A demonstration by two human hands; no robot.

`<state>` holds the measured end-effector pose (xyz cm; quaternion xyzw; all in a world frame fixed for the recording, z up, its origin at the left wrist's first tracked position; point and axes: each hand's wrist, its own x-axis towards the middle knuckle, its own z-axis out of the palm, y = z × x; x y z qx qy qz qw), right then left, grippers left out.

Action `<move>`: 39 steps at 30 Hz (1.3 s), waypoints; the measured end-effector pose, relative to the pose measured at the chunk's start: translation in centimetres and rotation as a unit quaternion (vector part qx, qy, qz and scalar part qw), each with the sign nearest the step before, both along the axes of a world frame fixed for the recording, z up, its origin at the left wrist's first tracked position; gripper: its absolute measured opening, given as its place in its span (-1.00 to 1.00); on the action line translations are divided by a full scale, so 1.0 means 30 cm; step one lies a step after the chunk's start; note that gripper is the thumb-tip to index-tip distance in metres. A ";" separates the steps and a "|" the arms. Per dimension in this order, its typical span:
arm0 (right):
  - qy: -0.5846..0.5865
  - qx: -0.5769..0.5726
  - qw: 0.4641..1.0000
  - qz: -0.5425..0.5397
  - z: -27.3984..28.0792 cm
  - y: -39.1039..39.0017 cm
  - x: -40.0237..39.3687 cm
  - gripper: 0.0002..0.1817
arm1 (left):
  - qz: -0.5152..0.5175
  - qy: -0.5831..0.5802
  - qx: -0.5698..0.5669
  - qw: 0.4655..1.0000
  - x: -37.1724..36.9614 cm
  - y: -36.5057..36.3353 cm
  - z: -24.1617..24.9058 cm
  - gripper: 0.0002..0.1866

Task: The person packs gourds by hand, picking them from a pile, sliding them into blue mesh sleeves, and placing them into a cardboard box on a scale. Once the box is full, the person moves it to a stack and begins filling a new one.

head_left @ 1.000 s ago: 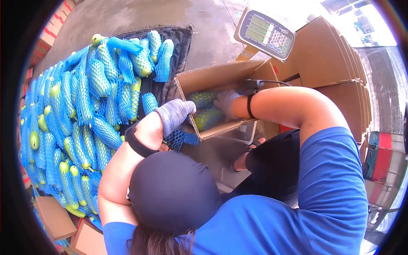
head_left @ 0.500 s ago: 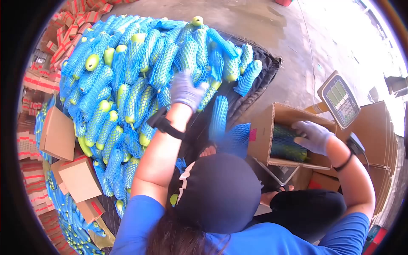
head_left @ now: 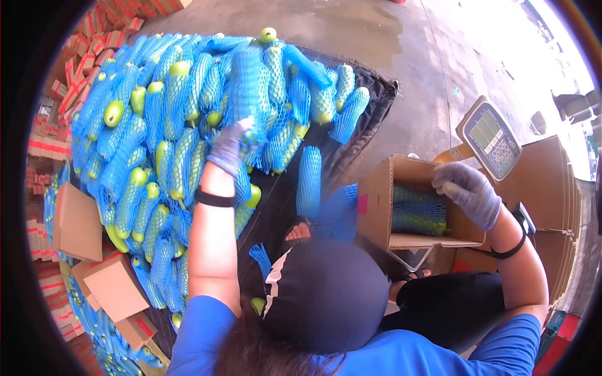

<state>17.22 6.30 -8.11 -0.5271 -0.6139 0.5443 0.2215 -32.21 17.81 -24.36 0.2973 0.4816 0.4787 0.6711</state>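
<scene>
My left hand [head_left: 231, 145], in a thin grey-purple glove, grips the lower end of a long green gourd in a blue net sleeve [head_left: 246, 81]. That gourd stands upright above the pile and is blurred by motion. My right hand [head_left: 469, 191], gloved the same way, is at the upper edge of an open cardboard box [head_left: 374, 207]. Its fingers are curled; whether they hold anything is hidden. Inside the box lie netted gourds [head_left: 417, 213]. Many more netted gourds [head_left: 128, 194] are heaped on a dark cloth to the left.
A scale display [head_left: 489, 138] rises behind the box, on a yellow post. Flattened cartons [head_left: 552, 188] stand at the right. Small boxes [head_left: 119, 285] lie left of the pile. Blue net sleeves [head_left: 309, 182] lie before my foot. A dark-capped head [head_left: 323, 294] fills the bottom middle.
My left hand has closed on a netted gourd and lifted it from the pile, shifting left. My right hand has drawn back from the box's contents, its fingers now curled. The view shifted slightly.
</scene>
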 end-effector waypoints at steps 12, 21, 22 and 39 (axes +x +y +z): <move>0.214 0.057 0.968 -0.116 0.059 -0.022 -0.129 0.02 | -0.392 -0.066 0.290 0.871 0.681 -0.280 0.291 -0.43; -0.466 0.088 0.869 0.141 -0.077 0.013 -0.070 -0.40 | -0.023 0.386 -0.069 0.920 0.162 -0.425 -0.533 -0.59; -0.515 0.055 0.833 0.195 -0.122 0.026 -0.084 -0.39 | -0.052 0.413 -0.081 0.906 0.165 -0.454 -0.545 -0.56; -0.499 0.107 0.855 0.094 -0.158 0.011 -0.041 -0.55 | -0.098 -0.133 -0.135 0.977 0.226 -0.380 -0.585 -0.29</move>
